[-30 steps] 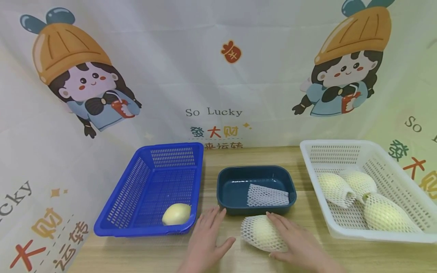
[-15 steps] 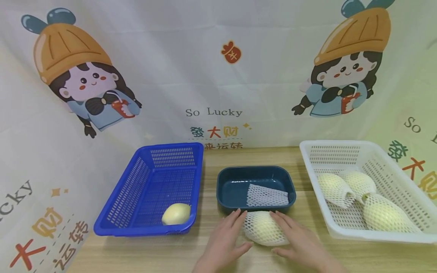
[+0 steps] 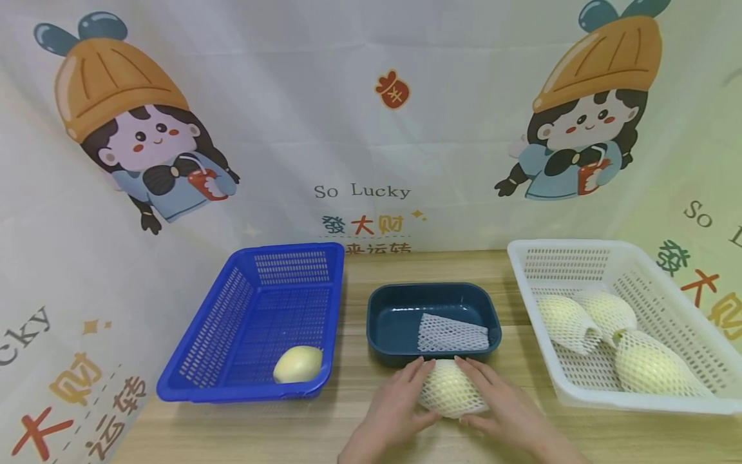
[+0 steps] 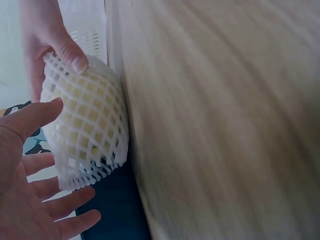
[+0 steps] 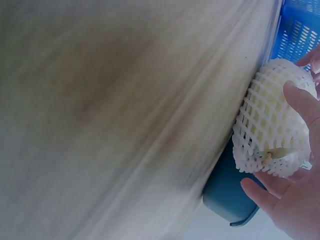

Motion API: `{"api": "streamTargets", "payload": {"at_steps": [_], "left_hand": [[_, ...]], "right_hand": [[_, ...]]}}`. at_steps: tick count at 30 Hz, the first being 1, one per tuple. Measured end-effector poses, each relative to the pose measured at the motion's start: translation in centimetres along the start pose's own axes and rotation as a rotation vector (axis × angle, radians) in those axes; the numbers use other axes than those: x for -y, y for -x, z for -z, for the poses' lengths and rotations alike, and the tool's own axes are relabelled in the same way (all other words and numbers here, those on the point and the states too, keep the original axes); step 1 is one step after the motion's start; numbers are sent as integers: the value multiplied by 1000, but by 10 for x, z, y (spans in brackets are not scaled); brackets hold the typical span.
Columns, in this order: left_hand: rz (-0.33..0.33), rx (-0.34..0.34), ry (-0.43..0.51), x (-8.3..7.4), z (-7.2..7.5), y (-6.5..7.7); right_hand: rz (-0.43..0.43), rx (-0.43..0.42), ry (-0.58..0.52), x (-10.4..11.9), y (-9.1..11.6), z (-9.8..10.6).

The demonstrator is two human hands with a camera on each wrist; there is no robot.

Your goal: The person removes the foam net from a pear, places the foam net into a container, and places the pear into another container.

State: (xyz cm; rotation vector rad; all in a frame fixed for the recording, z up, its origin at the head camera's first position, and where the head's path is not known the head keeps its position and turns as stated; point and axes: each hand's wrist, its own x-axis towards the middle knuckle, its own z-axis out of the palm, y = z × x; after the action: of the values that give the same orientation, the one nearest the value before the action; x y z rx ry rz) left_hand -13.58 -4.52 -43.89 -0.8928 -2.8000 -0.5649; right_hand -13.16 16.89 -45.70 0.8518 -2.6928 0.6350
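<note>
A pale yellow, oval melon-like fruit in a white foam net lies on the table in front of the teal dish. My right hand grips its right end, the thumb on the near side and the fingers over the far side. At the left end my left hand lies alongside, its fingers loosely spread around the net in the left wrist view. A short stem shows at the net's opening in the right wrist view. The teal dish just behind holds a flattened foam net.
To the left stands a blue basket with one bare pale yellow fruit near its front corner. A white basket on the right holds several netted fruits. A printed cloth hangs behind the wooden table.
My left hand has moved right, from beside the blue basket to the fruit's left end. The netted fruit has shifted slightly back and turned, and my right hand has stayed on it.
</note>
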Motion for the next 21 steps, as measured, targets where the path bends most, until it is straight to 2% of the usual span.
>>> {"api": "streamTargets", "payload": {"at_steps": [4,10,16,21], "left_hand": [[0,-2,31,0,-4,0],[4,13,130,0,-12,-1],[-10,-31,149,0,-14,-2],[-8,-51,190,-1,-11,4]], "right_hand": [[22,-41,-9,0,1,-1],[59,-89,-22,-2,0,-3],[90,-125,-18,0,-2,-4],[111,-128,-9,6,0,-3]]}}
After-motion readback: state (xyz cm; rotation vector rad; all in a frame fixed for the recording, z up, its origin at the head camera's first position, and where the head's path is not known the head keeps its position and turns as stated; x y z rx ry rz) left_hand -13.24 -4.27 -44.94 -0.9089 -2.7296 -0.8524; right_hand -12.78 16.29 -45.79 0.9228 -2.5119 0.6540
